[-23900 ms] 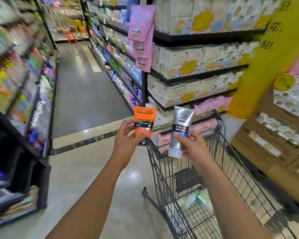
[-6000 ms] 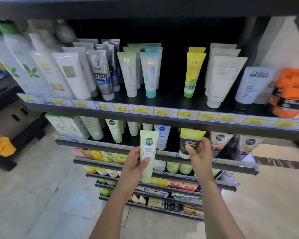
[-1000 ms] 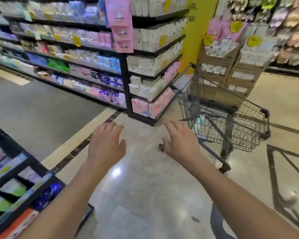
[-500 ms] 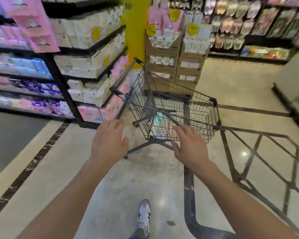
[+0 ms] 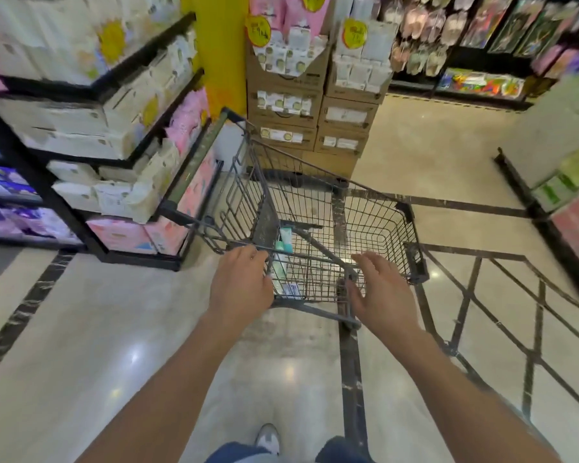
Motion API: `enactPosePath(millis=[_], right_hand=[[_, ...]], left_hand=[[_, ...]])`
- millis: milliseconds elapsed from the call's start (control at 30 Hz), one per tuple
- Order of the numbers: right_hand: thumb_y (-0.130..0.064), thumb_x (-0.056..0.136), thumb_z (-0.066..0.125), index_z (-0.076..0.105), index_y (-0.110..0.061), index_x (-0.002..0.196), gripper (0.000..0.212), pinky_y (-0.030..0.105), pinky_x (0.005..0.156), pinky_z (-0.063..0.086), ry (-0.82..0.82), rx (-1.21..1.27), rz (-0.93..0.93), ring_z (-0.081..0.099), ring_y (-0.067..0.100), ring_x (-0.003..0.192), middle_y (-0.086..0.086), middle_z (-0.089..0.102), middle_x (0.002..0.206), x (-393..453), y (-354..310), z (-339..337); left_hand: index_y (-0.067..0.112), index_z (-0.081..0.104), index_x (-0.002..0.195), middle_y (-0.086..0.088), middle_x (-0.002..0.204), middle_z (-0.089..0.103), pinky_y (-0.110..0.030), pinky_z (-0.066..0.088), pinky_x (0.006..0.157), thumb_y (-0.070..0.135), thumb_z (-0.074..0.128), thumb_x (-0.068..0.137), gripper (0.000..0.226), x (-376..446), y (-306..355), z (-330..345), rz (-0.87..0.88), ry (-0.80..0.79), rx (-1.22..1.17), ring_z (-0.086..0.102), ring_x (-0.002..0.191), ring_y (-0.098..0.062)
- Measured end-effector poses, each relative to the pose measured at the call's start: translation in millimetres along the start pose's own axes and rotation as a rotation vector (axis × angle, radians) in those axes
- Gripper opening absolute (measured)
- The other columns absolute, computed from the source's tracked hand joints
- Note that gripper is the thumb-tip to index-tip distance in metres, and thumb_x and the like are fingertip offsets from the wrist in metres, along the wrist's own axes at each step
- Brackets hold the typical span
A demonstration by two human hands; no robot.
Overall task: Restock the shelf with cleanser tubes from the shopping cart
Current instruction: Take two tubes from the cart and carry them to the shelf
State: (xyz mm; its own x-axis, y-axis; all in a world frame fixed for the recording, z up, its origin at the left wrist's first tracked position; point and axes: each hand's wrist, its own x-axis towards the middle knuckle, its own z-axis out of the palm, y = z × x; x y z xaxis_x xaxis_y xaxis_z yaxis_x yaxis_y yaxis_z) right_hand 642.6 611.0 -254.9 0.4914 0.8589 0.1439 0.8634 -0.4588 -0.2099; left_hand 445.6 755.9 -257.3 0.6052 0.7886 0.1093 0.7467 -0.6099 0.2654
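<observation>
Both hands empty with fingers loosely spread at the cart [image 5: 335,208] near rim, left hand [image 5: 239,284] nearer the tubes [image 5: 284,248] lying just ahead inside, long axes pointing away, right hand [image 5: 378,289] farther to the right.

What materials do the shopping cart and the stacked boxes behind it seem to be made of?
Shopping cart: likely metal wire, dark and dull, judging by its thin welded grid. Stacked boxes: probably plain brown cardboard, matte, with visible flaps and printed labels.
</observation>
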Motion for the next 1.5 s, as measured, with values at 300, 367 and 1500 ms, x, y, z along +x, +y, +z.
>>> enactPosePath(millis=[300,367,1500], right_hand=[[-0.033,0.093,0.061,0.056,-0.015,0.130,0.042,0.042,0.093,0.053,-0.080,0.082,0.015,0.054,0.026,0.119,0.005,0.060,0.129,107.8,20.6,52.4],[-0.034,0.093,0.060,0.055,-0.017,0.134,0.044,0.043,0.096,0.052,-0.120,0.090,0.011,0.052,0.025,0.123,0.004,0.058,0.133,139.4,27.6,66.4],[-0.038,0.097,0.054,0.046,-0.019,0.132,0.040,0.040,0.089,0.051,-0.839,0.211,0.120,0.057,0.033,0.115,0.011,0.060,0.124,455.4,105.0,536.4]], left_hand=[[0.016,0.054,0.138,-0.001,0.133,0.057,-0.037,0.035,0.112,0.032,0.054,0.094,0.046,101.9,-14.0,39.6,-0.024,-0.103,0.021,0.049,0.125,-0.020],[0.017,0.054,0.138,-0.001,0.134,0.057,-0.037,0.036,0.112,0.033,0.054,0.094,0.046,128.5,-13.9,52.4,-0.044,-0.131,0.029,0.049,0.125,-0.020],[0.013,0.032,0.146,-0.012,0.139,0.047,-0.038,0.046,0.095,0.020,0.057,0.092,0.060,381.4,-63.6,505.0,-0.730,-0.642,-0.153,0.053,0.121,-0.030]])
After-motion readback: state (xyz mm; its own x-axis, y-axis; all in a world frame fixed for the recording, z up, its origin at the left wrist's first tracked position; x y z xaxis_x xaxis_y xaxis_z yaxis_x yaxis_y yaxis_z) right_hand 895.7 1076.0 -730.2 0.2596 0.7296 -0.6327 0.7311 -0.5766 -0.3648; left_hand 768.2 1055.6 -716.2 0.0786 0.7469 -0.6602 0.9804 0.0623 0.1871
